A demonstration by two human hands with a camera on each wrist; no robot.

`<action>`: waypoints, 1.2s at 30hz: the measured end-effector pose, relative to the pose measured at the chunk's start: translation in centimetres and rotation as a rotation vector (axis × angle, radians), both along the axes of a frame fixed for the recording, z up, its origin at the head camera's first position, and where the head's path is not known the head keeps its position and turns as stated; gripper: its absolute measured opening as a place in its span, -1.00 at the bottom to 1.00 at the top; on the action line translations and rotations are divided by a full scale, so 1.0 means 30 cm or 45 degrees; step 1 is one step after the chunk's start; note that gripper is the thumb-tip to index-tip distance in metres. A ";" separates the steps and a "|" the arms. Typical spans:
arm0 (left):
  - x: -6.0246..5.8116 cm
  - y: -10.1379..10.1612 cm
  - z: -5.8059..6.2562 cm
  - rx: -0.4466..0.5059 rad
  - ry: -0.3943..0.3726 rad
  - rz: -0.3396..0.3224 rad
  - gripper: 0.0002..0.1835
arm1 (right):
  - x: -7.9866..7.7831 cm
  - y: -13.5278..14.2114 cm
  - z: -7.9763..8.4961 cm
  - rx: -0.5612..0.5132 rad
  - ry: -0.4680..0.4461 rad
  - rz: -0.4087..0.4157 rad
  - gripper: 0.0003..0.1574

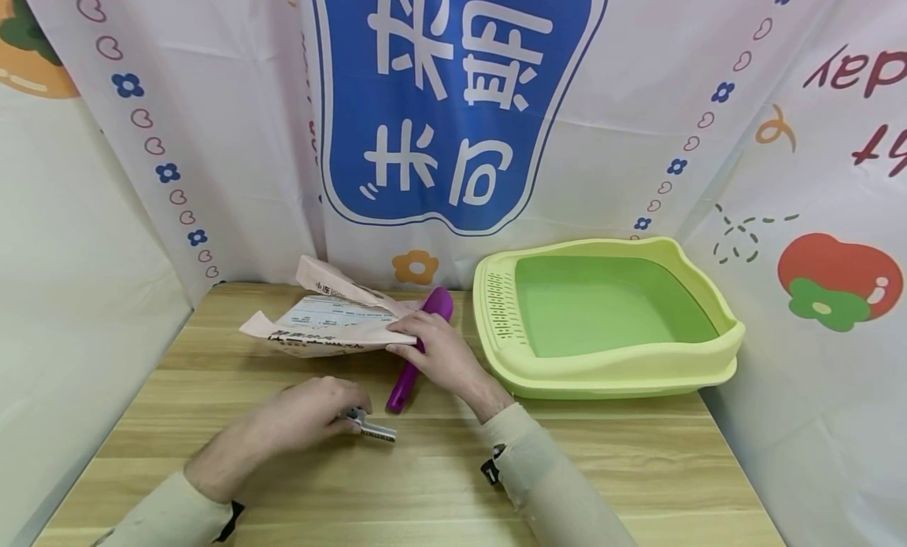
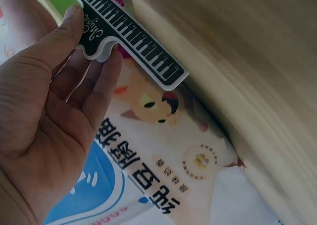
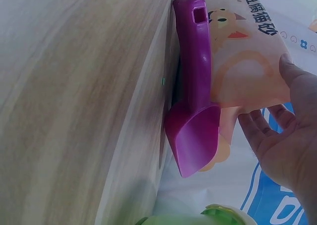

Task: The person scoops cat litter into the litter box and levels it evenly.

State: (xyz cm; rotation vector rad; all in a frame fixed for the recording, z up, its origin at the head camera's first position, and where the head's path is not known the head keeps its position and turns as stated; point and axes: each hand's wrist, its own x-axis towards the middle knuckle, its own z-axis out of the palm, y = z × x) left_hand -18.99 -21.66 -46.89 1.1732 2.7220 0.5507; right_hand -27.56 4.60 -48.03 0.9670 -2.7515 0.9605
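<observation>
My left hand (image 1: 312, 413) pinches a black-and-white clip (image 2: 133, 41) printed with piano keys, thumb on one side and fingers on the other. It is over the front of the table, apart from the bag. My right hand (image 1: 449, 362) grips the right end of a pale pink cat litter bag (image 1: 333, 341), with the thumb on its front face. The bag lies on its side at the back left, a cat drawing on its front. Beside the right hand a purple scoop (image 3: 195, 61) lies on the table, partly covered by that hand in the head view.
A light green litter box (image 1: 609, 370) with a slotted ledge stands at the back right of the wooden table (image 1: 439, 484). Printed white curtains (image 1: 248, 138) hang behind and at both sides.
</observation>
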 end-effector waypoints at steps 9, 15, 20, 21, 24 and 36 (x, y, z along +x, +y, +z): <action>0.007 0.008 -0.038 -0.035 -0.077 -0.051 -0.85 | -0.001 0.000 -0.004 -0.003 0.005 -0.004 -0.54; 0.004 0.003 -0.047 -0.044 -0.098 -0.041 -0.88 | 0.002 -0.001 -0.005 -0.011 0.002 -0.002 -0.55; 0.006 -0.002 -0.046 -0.076 -0.107 -0.061 -0.87 | 0.004 -0.003 -0.004 -0.013 -0.009 -0.006 -0.55; 0.006 -0.003 -0.046 -0.079 -0.110 -0.062 -0.87 | 0.004 -0.003 -0.003 -0.014 -0.011 -0.007 -0.55; 0.007 -0.005 -0.046 -0.082 -0.123 -0.050 -0.88 | 0.004 -0.002 -0.003 -0.012 -0.014 -0.011 -0.55; -0.003 -0.013 -0.001 -0.057 -0.044 0.021 -0.82 | 0.003 -0.002 -0.004 -0.007 -0.019 -0.009 -0.52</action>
